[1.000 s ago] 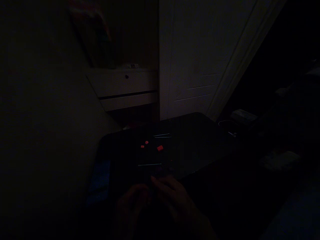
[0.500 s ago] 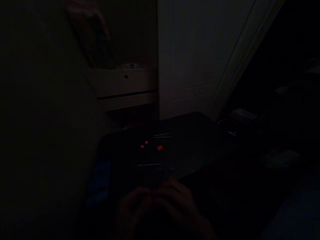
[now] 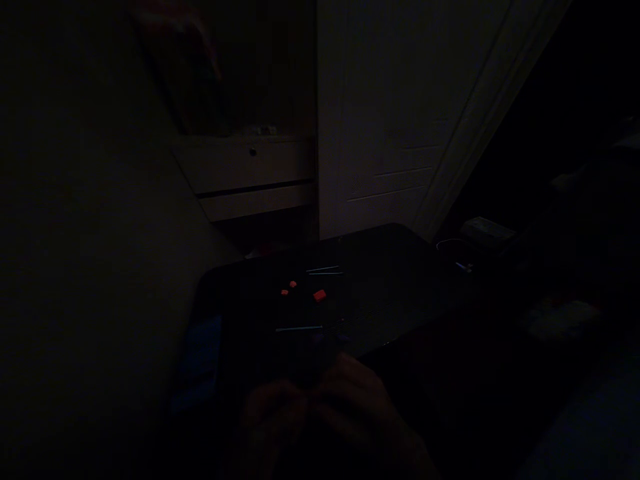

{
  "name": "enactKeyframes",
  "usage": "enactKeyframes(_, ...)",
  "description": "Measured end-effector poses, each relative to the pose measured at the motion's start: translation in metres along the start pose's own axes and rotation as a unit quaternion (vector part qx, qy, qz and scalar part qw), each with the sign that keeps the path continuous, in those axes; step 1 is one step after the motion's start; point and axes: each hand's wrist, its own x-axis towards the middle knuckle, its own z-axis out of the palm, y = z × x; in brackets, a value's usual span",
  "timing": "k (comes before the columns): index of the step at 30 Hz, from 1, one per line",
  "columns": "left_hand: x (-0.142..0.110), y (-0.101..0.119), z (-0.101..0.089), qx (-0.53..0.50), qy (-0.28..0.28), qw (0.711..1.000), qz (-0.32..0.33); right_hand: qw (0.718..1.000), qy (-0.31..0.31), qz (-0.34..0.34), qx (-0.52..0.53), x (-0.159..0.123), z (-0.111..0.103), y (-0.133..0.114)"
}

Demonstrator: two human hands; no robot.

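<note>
Red block (image 3: pixel 320 296) lies beyond left hand (image 3: pixel 274 408) and right hand (image 3: pixel 359 401).

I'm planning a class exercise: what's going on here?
A person's left hand and right hand are close together at the near side of a dark table; anything held is too dark to see. Beyond them lie a thin stick, a red block, two smaller reddish pieces and two more sticks.
</note>
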Motion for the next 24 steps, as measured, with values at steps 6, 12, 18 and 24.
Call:
enactKeyframes(6,-0.001,0.004,0.002,0.014,-0.010,1.000,-0.003,0.999,0.025,0.001,0.025,0.002,0.001,0.001)
enactKeyframes(12,-0.004,0.009,0.001,0.013,0.003,1.000,-0.010,1.000,0.013,0.016,0.015,-0.003,0.002,0.004)
enactKeyframes(18,0.003,-0.007,-0.010,0.006,0.007,0.999,-0.032,0.999,-0.038,-0.003,-0.005,-0.003,-0.001,0.002)
enactKeyframes(24,0.008,-0.017,-0.012,-0.021,-0.031,0.998,-0.045,1.000,-0.015,0.008,-0.014,-0.002,-0.005,0.000)
